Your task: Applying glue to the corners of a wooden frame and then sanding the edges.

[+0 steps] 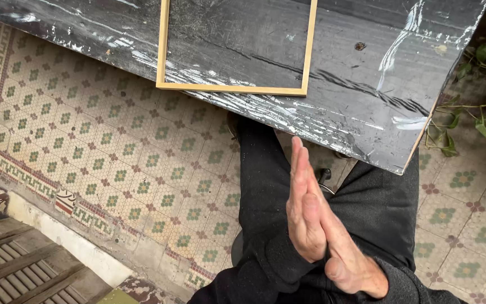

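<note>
Over your lap, your left hand and right hand press flat together, palm to palm, fingers straight and grasping nothing. Just beyond them a thin wooden frame lies flat on the black, paint-streaked tabletop, above the patterned tile floor.

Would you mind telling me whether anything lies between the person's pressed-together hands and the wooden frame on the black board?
Nothing visible does. The left hand and right hand are pressed palm to palm over the lap, holding nothing. The wooden frame lies flat on the black board ahead of them, with only the board's bare, paint-streaked edge between.
</note>
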